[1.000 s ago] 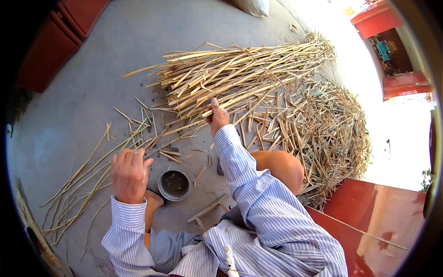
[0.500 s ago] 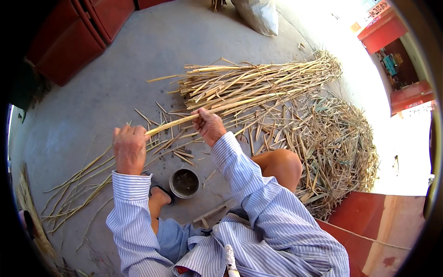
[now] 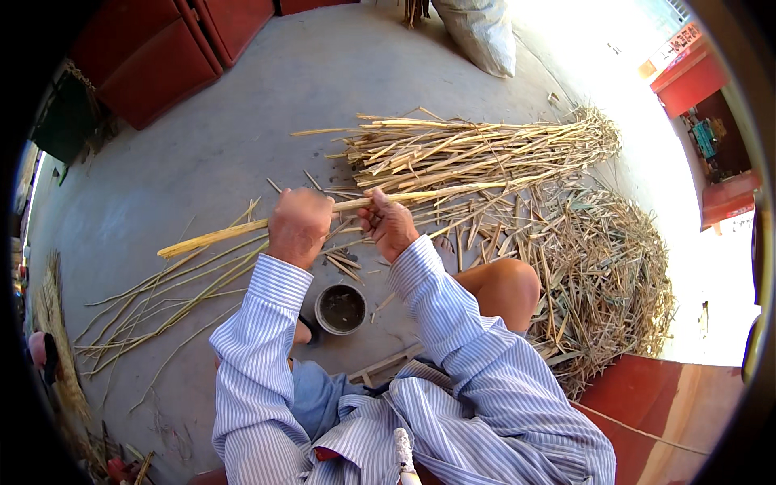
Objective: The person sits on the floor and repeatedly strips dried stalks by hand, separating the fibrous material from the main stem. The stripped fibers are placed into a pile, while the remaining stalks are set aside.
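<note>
Both hands grip one long pale reed stalk (image 3: 218, 235) held roughly level in front of me. My left hand (image 3: 297, 225) is closed over its middle, and my right hand (image 3: 390, 223) pinches it a little further right. The stalk's thicker end sticks out to the left, and its thin end runs right over a bundle of dry stalks (image 3: 477, 153) lying on the concrete floor. Thin stripped stems (image 3: 153, 303) lie fanned out on the floor at my left.
A small dark round tin (image 3: 340, 309) sits on the floor between my knees. A heap of loose husks and chaff (image 3: 614, 275) lies at the right. Red doors (image 3: 162, 56) stand at the far left, with a white sack (image 3: 478, 32) at the back.
My right hand pulled one stalk out of the bundle and raised it. My left hand rose and closed on it, and the stalk has slid leftward through both hands.
</note>
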The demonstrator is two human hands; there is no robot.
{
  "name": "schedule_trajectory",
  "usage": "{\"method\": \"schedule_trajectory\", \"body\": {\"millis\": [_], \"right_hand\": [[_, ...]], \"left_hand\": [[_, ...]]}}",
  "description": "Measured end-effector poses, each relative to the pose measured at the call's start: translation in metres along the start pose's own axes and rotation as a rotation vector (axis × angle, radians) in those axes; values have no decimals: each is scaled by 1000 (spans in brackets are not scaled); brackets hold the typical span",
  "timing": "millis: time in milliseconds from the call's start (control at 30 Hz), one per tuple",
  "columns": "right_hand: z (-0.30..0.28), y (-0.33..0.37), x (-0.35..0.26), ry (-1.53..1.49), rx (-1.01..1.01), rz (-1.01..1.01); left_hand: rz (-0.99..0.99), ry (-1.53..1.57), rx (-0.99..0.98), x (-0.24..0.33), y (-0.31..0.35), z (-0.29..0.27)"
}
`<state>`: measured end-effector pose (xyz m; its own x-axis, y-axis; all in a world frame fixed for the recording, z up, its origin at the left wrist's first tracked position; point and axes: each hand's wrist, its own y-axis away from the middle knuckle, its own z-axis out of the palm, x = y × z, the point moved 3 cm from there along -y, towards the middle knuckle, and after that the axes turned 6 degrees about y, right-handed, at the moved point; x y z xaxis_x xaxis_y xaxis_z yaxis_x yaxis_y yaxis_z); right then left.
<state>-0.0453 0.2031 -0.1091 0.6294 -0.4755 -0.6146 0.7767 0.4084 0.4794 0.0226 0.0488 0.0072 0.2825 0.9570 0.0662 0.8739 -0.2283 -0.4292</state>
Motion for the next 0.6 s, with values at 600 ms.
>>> {"method": "schedule_trajectory", "body": {"millis": [600], "right_hand": [[-47,18,-48,281,268,-115]], "left_hand": [[-40,293,178,5,-3,-8]]}}
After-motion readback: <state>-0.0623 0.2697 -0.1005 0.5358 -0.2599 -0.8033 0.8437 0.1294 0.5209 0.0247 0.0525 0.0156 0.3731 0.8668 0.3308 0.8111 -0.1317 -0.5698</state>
